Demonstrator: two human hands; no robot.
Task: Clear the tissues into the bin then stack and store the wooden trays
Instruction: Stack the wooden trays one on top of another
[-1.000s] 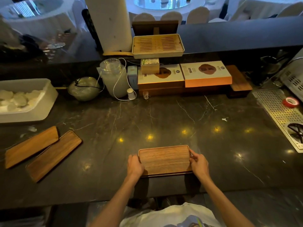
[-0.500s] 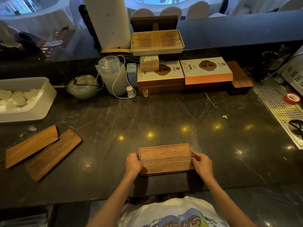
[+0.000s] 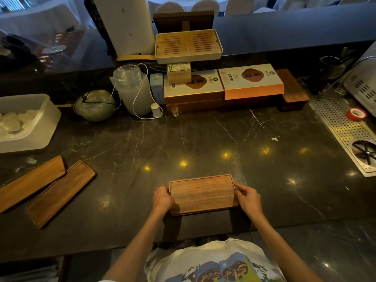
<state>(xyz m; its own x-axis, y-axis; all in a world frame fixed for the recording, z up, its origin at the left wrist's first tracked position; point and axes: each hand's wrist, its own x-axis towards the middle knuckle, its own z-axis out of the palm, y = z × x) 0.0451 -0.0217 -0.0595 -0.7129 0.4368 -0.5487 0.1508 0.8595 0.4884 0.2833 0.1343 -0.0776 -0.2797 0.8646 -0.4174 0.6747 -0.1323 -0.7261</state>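
**Wooden tray gripped at both ends on the dark table**

A rectangular wooden tray (image 3: 202, 195) is held near the front edge of the dark marble table (image 3: 223, 139), directly before the person. Its left short end is grasped by the left hand (image 3: 162, 199), whose fingers are curled around the edge; its right short end is grasped by the right hand (image 3: 247, 199), with the fingers (image 3: 239, 188) pinched on the rim at the far right corner. Whether the tray rests on the surface or is raised slightly off it cannot be told, though a shadow is cast below its near edge.

Two long narrow wooden trays lie well apart from it at the left: the outer tray (image 3: 30, 183) and the inner tray (image 3: 61, 193) are set side by side, both angled, with their far ends just touching or nearly so.

At the far left a white bin (image 3: 46, 121) is seen, with crumpled tissues (image 3: 14, 122) inside it. A small white scrap (image 3: 30, 160) lies on the table just in front of the bin.
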